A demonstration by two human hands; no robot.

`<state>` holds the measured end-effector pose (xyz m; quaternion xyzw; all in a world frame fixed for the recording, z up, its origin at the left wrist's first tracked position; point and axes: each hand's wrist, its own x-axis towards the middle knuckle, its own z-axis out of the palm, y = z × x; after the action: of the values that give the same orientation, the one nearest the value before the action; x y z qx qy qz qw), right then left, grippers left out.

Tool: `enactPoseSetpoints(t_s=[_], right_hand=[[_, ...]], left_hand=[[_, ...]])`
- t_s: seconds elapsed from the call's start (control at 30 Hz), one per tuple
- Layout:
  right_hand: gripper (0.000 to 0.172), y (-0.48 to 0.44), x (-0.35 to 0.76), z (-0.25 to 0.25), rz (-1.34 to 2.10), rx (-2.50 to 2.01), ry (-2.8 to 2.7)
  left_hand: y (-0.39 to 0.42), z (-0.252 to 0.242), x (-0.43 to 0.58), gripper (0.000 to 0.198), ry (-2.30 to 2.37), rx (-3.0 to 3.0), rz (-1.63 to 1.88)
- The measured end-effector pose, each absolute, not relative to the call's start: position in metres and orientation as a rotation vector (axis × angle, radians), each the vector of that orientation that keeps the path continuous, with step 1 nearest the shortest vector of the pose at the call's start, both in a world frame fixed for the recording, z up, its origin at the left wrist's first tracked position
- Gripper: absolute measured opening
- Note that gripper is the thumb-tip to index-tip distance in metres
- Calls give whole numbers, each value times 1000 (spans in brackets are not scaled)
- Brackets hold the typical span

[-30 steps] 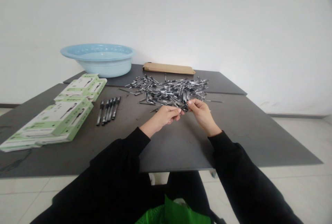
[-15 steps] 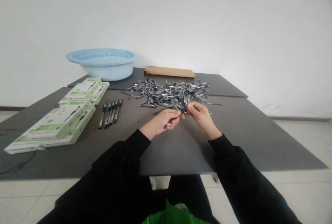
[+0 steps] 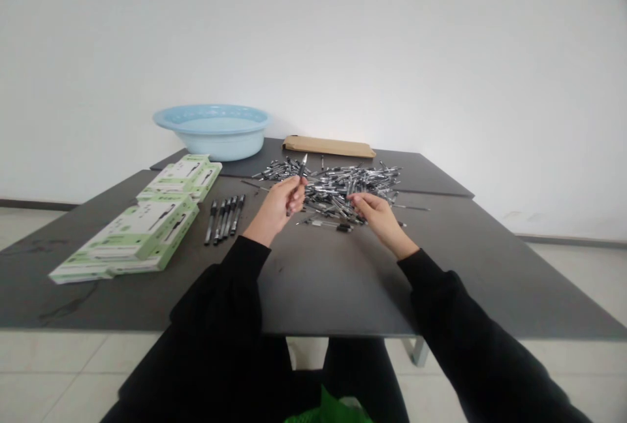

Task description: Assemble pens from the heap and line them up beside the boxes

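Note:
My left hand is closed around a pen with a dark grip, its pointed end tilted up and away. My right hand is at the near right side of a heap of pens and pen parts, thumb and forefinger pinched together. Whatever is in that pinch is too small to tell from the heap behind it. Between the hands, a clear pen with a black end lies at the heap's near edge. Left of my left hand, several capped pens lie side by side in a row.
Green-and-white pen boxes lie stacked at the left of the dark table. A light blue basin stands behind them. Along the back lies a flat brown cardboard piece, near the white wall.
My hands have come apart. The left hand has moved left and up, with the pen now pointing upward. My right hand stays by the heap. The view has shifted slightly.

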<state>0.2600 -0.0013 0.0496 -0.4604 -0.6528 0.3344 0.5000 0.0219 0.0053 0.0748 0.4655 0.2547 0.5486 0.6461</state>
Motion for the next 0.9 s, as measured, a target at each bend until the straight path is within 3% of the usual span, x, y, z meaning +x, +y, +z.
enactPoseSetpoints(t_s=[0.13, 0.47, 0.9], right_hand=[[18, 19, 226, 79, 509, -1084, -2121], [28, 102, 118, 91, -152, -1112, -2848], [28, 150, 64, 51, -213, -1097, -3008]], left_hand=[[6, 75, -26, 20, 742, 1178, 1353], [6, 68, -84, 19, 1031, 1208, 1416], [7, 69, -98, 16, 1100, 1096, 1445]])
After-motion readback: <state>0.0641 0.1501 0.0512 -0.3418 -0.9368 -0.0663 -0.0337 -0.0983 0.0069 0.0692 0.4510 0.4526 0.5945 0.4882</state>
